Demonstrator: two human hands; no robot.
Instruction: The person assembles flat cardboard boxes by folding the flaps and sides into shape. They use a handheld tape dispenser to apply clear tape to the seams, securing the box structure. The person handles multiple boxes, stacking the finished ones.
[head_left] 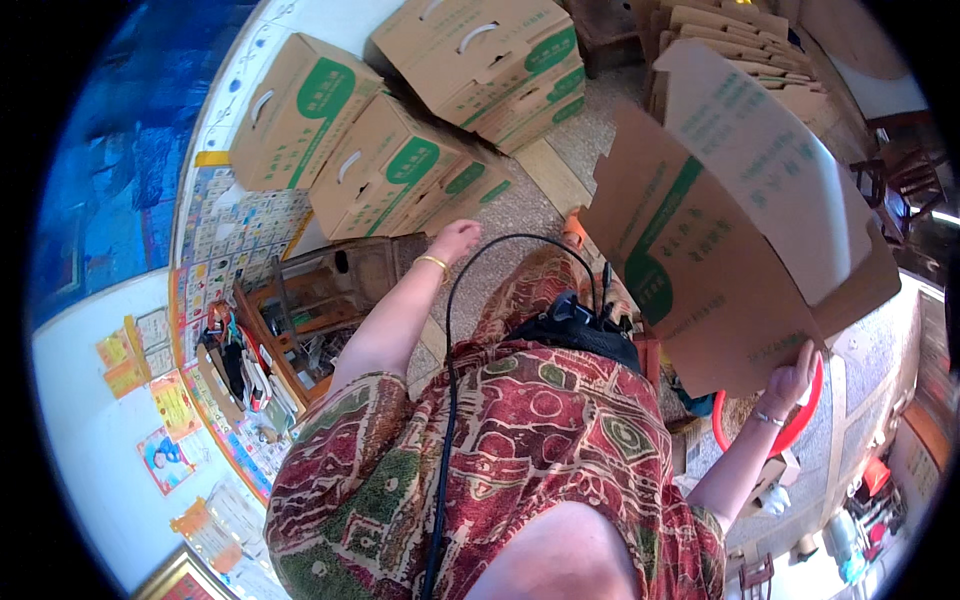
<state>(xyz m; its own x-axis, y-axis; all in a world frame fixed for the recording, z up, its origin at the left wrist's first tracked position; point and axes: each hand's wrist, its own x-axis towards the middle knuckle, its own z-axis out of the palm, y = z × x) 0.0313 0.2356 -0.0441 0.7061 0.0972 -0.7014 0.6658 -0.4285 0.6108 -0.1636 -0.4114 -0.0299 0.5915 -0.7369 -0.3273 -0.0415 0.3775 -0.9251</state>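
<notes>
My right hand [793, 382] grips the lower corner of a large brown cardboard carton [690, 260] with green printing. The carton is partly unfolded, its broad panel standing at a slant on my right. Behind that panel a second, paler panel [770, 170] catches the light; I cannot tell whether it belongs to the same carton. My left hand [455, 240], a gold bangle on its wrist, hangs in the air with loosely curled fingers and nothing visible in them. It is nearest to the stacked made-up cartons [400, 170], apart from them.
More made-up cartons [480, 70] stand at the far left against the wall. Flat cardboard sheets [735, 40] are piled at the far right. A wooden chair-like frame [330, 290] stands on the left. Beneath my right hand shows a red-rimmed round container [735, 430]. A black cable [452, 400] crosses my front.
</notes>
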